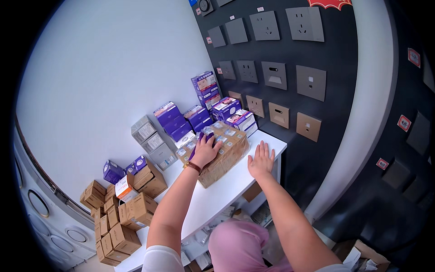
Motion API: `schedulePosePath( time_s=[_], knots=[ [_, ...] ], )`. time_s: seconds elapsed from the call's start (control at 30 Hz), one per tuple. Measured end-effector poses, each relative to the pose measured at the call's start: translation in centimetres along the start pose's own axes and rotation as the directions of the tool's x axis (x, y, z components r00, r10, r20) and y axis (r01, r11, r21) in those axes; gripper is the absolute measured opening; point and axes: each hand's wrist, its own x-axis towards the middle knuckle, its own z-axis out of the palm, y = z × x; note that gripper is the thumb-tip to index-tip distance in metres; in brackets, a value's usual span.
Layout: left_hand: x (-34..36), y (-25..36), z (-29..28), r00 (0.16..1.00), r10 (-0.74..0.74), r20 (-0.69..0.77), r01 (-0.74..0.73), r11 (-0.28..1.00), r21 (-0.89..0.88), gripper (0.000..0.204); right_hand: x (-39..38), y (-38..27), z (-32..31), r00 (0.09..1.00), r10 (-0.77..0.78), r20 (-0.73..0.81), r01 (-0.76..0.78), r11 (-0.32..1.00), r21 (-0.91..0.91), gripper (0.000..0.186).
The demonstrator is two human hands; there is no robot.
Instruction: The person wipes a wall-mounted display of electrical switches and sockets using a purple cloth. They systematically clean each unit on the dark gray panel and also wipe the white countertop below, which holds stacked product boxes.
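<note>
My left hand lies on top of a brown cardboard box, with a purple cloth bunched under and between its fingers. The box is wrapped in clear film or tape and has several small pale labels on its upper face. It rests at a slant on a white tabletop. My right hand is laid flat on the tabletop to the right of the box, fingers stretched, holding nothing. The cloth is partly hidden by my left hand.
Purple-and-white boxes stand stacked behind the cardboard box, beside grey boxes. Several small brown cartons crowd the table's left end. A dark panel carries sockets and switches at the right. Shelves under the tabletop hold goods.
</note>
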Motion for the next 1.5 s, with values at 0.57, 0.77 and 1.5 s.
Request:
schedulePosePath(
  time_s=[0.57, 0.77, 1.5],
  knots=[
    [-0.2, -2.9, -1.1, 0.998, 0.064, 0.022, -0.062, 0.996, -0.062, 0.061, 0.3, 0.4, 0.1, 1.0, 0.002, -0.021, -0.002, 1.0, 0.017, 0.066],
    [-4.7, -5.9, -1.7, 0.995, -0.003, -0.097, 0.003, 1.0, 0.008, 0.05, 0.3, 0.4, 0.5, 0.999, -0.006, -0.045, 0.009, 0.998, 0.062, 0.066],
    [-3.2, 6.9, 3.6, 0.873, 0.431, -0.228, -0.329, 0.866, 0.377, 0.065, 0.4, 0.3, 0.4, 1.0, 0.008, -0.03, -0.007, 0.999, 0.039, 0.066]
  ],
)
